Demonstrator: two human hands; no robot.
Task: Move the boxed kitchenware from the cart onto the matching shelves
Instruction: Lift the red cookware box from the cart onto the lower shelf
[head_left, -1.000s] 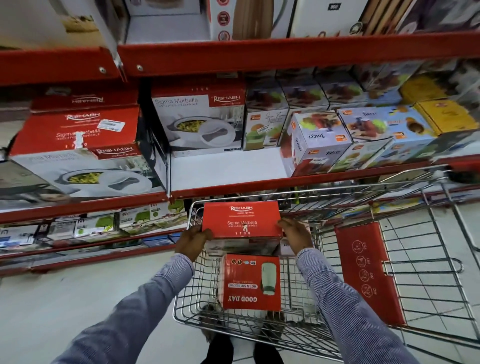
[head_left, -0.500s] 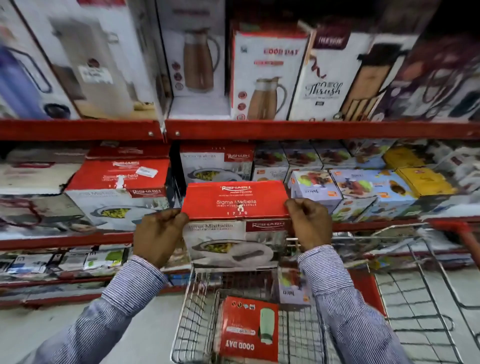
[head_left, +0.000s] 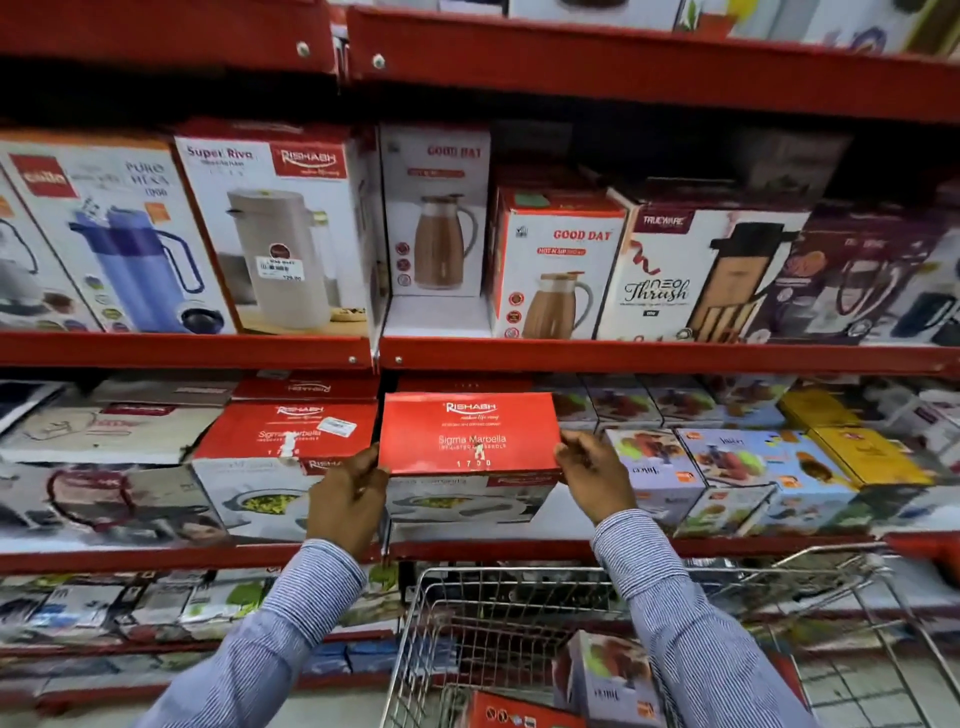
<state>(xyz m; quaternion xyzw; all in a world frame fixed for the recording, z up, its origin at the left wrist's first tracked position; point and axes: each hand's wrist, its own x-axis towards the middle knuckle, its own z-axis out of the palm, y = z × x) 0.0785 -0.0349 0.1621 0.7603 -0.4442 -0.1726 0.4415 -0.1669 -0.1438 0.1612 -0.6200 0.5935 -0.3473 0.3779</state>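
Note:
I hold a red-topped Rishabh Sigma Marbella casserole box (head_left: 470, 436) between both hands, level with the middle shelf (head_left: 519, 550). My left hand (head_left: 348, 496) grips its left side and my right hand (head_left: 592, 475) grips its right side. The box sits in the gap between a matching Sigma Marbella box (head_left: 283, 436) on the left and juicer boxes (head_left: 654, 473) on the right; whether it rests on the shelf I cannot tell. Below, the wire cart (head_left: 519, 623) holds a red Good Day box (head_left: 519, 714) and a juicer box (head_left: 602, 675).
The shelf above carries flask and jug boxes, among them Good Day boxes (head_left: 558, 265) and a Super Riva box (head_left: 280, 228). Yellow boxes (head_left: 872, 457) stand at the right of the middle shelf. A lower shelf (head_left: 156, 608) with small boxes lies left of the cart.
Both hands lifted the Sigma Marbella box out of the cart and carried it up and forward into the gap on the middle shelf. My view tilted upward.

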